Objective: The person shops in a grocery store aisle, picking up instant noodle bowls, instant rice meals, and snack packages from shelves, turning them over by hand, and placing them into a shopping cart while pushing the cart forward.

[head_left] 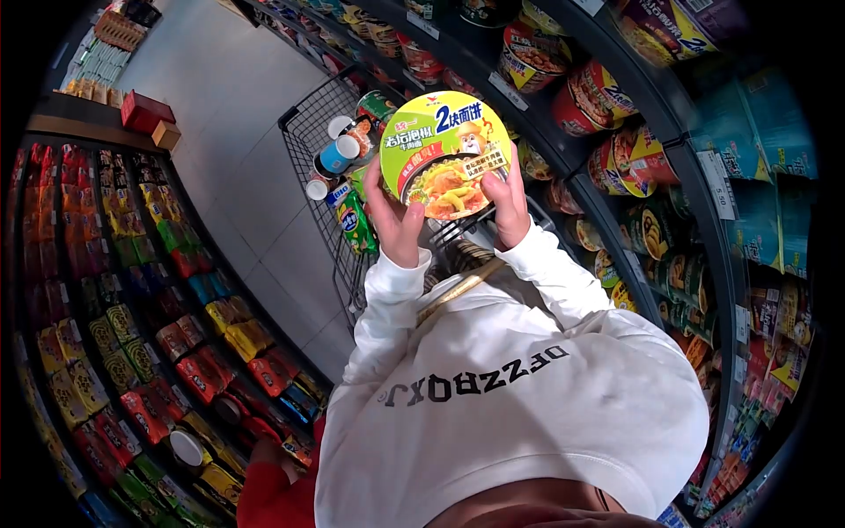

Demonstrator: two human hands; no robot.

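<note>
Between my two hands is a tub of instant noodles (453,132), its round yellow-green lid turned up towards me with a picture of noodles on it. My left hand (396,216) grips the rim on one side, thumb over the lid's edge. On the opposite side my right hand (508,201) clasps it, thumb resting on the lid. The fingers beneath the tub are hidden. Behind and below the tub stands a wire shopping cart (304,123), holding a blue-labelled container (338,155), a green snack bag (356,224) and a dark green tub (375,106).
Shelves of noodle tubs (590,97) rise close on the right, with price tags (717,185). Racks of colourful packets (132,326) line the left. A tiled floor (229,114) runs between them. Another person's red sleeve (273,493) shows at the lower left, near the packets.
</note>
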